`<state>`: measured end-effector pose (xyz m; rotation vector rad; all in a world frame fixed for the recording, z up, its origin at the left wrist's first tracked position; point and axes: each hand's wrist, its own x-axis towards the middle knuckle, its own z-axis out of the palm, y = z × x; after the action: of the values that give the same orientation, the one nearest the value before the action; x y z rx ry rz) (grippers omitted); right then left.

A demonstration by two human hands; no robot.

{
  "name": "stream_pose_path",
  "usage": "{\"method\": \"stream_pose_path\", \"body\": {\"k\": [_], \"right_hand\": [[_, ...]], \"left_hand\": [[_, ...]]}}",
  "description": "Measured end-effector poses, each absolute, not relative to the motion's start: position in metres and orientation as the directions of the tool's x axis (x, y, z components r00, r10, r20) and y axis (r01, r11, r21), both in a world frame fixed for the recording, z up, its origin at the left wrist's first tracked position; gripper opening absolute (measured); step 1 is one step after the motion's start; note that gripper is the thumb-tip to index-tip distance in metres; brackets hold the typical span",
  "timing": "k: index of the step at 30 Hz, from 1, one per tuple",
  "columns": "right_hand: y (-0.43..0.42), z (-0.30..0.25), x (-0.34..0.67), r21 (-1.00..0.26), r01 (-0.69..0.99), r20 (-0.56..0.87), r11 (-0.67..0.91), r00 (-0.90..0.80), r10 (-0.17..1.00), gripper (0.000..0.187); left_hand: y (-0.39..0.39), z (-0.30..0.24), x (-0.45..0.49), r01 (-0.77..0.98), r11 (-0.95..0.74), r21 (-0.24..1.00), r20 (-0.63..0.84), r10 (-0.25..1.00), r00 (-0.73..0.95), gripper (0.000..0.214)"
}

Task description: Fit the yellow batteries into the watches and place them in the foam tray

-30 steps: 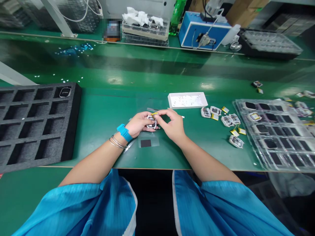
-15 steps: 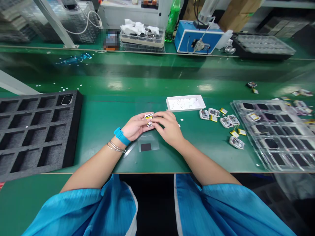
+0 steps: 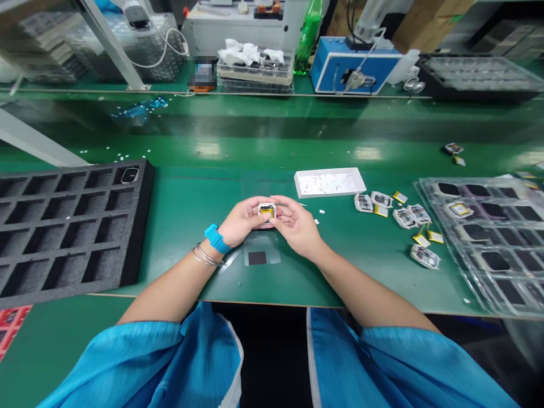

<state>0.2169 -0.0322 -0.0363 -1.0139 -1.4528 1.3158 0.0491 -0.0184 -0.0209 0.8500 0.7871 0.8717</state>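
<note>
An opened white smartwatch case (image 3: pixel 272 209) with a yellow-edged battery (image 3: pixel 267 211) in it is held up above the green bench. My left hand (image 3: pixel 243 222) grips it from the left, thumb over the battery. From the right, my right hand (image 3: pixel 298 226) closes its thumb and index finger on the case's edge. A thin dark sliver shows by the right fingers, too small to name. Just below the hands, a clear film with a dark rectangle (image 3: pixel 257 258) lies on the bench.
A white shallow box (image 3: pixel 330 182) stands behind my right hand. Several opened watch cases (image 3: pixel 406 218) with batteries lie to the right, beside clear trays (image 3: pixel 495 260) of watch parts. At the left is a black foam tray (image 3: pixel 135 226). A blue machine (image 3: pixel 331 65) stands on the back shelf.
The battery now sits inside the case, where before it and the case showed apart between my fingers. My right hand has turned and grips the case's side. The view has shifted slightly.
</note>
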Motion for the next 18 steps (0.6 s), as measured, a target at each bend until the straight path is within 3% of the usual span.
{"method": "stream_pose_path", "body": {"k": [5, 8, 12, 15, 18], "right_hand": [[-0.023, -0.048, 0.220, -0.998, 0.013, 0.056, 0.060, -0.229, 0.972, 0.058], [-0.014, -0.053, 0.227, -0.994, 0.031, 0.102, 0.108, -0.142, 0.985, 0.055], [-0.007, -0.050, 0.233, -0.980, 0.080, 0.184, 0.184, -0.005, 0.983, 0.045], [-0.005, -0.048, 0.234, -0.975, 0.101, 0.204, 0.197, 0.056, 0.977, 0.041], [-0.004, -0.051, 0.232, -0.972, 0.127, 0.204, 0.195, 0.064, 0.977, 0.039]], "left_hand": [[-0.011, -0.026, 0.049, -0.351, 0.437, 0.828, -0.283, 0.867, 0.411, 0.050], [-0.002, -0.024, 0.044, -0.367, 0.477, 0.798, -0.341, 0.861, 0.376, 0.037], [0.008, -0.019, 0.031, -0.380, 0.378, 0.844, -0.309, 0.922, 0.233, 0.030], [0.013, -0.022, 0.023, -0.048, 0.102, 0.994, -0.102, 0.995, -0.007, 0.043], [0.016, -0.027, 0.019, 0.359, -0.133, 0.924, 0.192, 0.972, -0.134, 0.056]]}}
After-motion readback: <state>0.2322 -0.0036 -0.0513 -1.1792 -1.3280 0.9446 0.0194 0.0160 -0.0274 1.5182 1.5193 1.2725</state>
